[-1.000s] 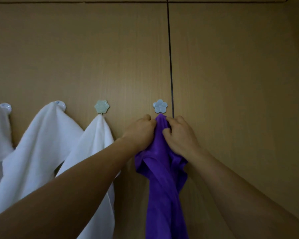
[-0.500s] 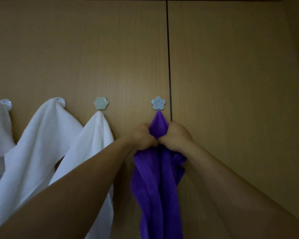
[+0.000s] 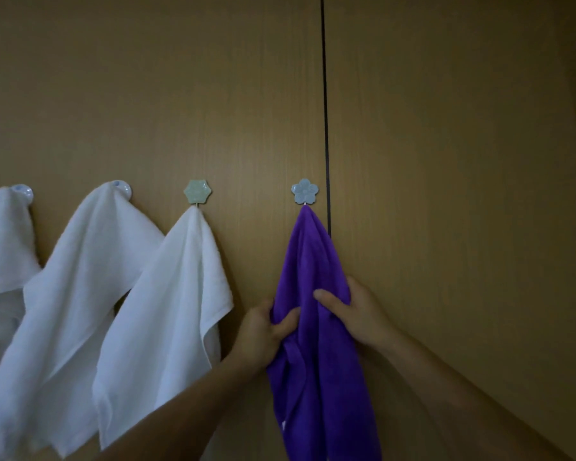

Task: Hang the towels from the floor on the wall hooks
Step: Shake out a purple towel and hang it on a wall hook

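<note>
Gripping purple towel point(image 3: 316, 254), hung from blue hook point(image 3: 304, 191), tightly in left hand point(image 3: 263, 331) and right hand point(image 3: 356, 314). Could drag it off by tugging down too hard.

- Rightmost towel point(image 3: 313, 261) hangs from rightmost hook point(image 3: 304, 191), just L of wall seam point(image 3: 325, 111).
- 3 other towels point(image 3: 167, 311) hang to its L, overlapping each other.
- I've got L hand point(image 3: 263, 331) on its L side, R hand point(image 3: 356, 314) on its R.
</note>
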Demonstrator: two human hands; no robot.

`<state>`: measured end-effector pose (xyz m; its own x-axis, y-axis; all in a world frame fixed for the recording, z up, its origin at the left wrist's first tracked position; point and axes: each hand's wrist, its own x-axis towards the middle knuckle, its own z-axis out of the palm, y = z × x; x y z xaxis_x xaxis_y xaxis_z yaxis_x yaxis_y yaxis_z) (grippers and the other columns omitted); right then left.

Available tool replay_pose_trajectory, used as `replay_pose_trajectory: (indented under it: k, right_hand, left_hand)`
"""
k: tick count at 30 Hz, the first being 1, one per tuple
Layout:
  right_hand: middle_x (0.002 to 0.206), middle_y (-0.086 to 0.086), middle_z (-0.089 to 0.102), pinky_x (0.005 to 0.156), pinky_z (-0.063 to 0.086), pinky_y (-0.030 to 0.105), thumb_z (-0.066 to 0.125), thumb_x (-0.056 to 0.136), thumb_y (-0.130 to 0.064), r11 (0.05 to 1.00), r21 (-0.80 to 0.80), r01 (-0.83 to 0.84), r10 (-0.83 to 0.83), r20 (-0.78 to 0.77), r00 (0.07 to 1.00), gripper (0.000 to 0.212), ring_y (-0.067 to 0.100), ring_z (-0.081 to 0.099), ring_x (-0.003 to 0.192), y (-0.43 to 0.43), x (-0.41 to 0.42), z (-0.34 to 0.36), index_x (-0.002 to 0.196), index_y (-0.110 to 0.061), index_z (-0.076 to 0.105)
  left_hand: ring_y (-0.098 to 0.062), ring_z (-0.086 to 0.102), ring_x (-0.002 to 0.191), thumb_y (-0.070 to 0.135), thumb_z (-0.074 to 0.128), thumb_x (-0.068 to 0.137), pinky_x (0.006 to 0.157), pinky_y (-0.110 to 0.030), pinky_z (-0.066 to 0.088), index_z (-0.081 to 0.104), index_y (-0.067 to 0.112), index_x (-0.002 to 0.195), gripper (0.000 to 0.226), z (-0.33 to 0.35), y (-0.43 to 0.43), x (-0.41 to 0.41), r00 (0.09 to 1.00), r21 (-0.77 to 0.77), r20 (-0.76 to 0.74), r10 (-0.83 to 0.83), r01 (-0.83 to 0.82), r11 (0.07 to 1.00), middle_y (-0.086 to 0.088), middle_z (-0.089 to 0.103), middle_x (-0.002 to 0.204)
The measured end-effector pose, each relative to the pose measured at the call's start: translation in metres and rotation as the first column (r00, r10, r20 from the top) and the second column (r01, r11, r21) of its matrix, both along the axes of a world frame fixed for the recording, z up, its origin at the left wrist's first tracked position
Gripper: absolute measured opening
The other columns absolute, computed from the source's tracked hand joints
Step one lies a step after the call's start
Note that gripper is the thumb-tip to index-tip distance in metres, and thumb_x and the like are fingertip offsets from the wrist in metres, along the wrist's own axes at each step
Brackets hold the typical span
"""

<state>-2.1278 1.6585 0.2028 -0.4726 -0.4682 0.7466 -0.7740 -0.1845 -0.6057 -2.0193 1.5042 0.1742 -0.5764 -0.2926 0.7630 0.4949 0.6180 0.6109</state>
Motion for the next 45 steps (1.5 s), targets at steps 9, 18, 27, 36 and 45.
replay_pose_trajectory:
  k: [9,18,27,36,45]
  right_hand:
    - [0.11,0.001,0.06,0.084,0.05,0.038,0.025,0.066,-0.095,0.723,0.104,0.683,-0.599,-0.398,0.695,0.094,0.022,0.059,0.097,0.024,0.007,0.024,0.116,-0.021,0.053]
    - [0.133,0.011,0.056,0.096,0.048,0.04,0.055,0.092,-0.042,0.942,-0.022,0.334,-0.33,-0.231,0.915,0.06,0.027,0.057,0.117,-0.019,0.017,-0.002,0.141,-0.011,0.038]
    - [0.132,0.011,0.057,0.096,0.047,0.045,0.039,0.085,-0.067,0.945,0.096,0.312,-0.309,-0.046,0.95,0.077,0.027,0.058,0.116,-0.008,0.037,-0.096,0.14,-0.012,0.035]
    - [0.123,0.016,0.058,0.089,0.048,0.039,0.053,0.092,-0.044,0.821,0.394,0.414,-0.454,0.008,0.891,0.052,0.034,0.057,0.11,0.035,0.129,-0.221,0.13,-0.009,0.048]
    - [0.145,0.014,0.038,0.103,0.039,0.037,0.05,0.094,-0.047,0.586,0.791,0.176,-0.142,-0.114,0.983,0.062,0.032,0.043,0.129,-0.003,0.348,-0.352,0.142,-0.009,0.041]
  left_hand:
    - [-0.014,0.045,0.112,0.053,0.041,0.095,0.09,-0.029,0.039,0.035,0.016,0.142,0.06,0.044,0.026,0.01,0.832,-0.256,-0.239,0.501,-0.552,0.793,-0.004,0.046,0.127]
    - [-0.005,0.052,0.1,0.024,0.038,0.102,0.08,-0.014,0.038,0.038,0.014,0.139,0.039,0.026,0.04,-0.004,0.907,-0.245,-0.15,0.393,-0.419,0.874,0.0,0.052,0.123]
    - [-0.016,0.051,0.12,0.039,0.049,0.095,0.1,-0.038,0.047,0.026,0.019,0.148,0.06,-0.073,0.034,0.036,0.879,-0.273,0.032,0.475,-0.449,0.851,-0.003,0.049,0.137]
    - [-0.031,0.038,0.133,0.045,0.044,0.097,0.106,-0.035,0.031,0.016,0.014,0.153,0.07,-0.185,0.032,0.163,0.727,-0.4,0.33,0.602,-0.47,0.787,-0.014,0.031,0.151]
    - [-0.037,0.038,0.131,0.042,0.045,0.097,0.108,-0.043,0.034,0.022,0.013,0.15,0.065,-0.351,0.024,0.463,0.371,-0.334,0.726,0.579,-0.545,0.769,-0.016,0.031,0.149]
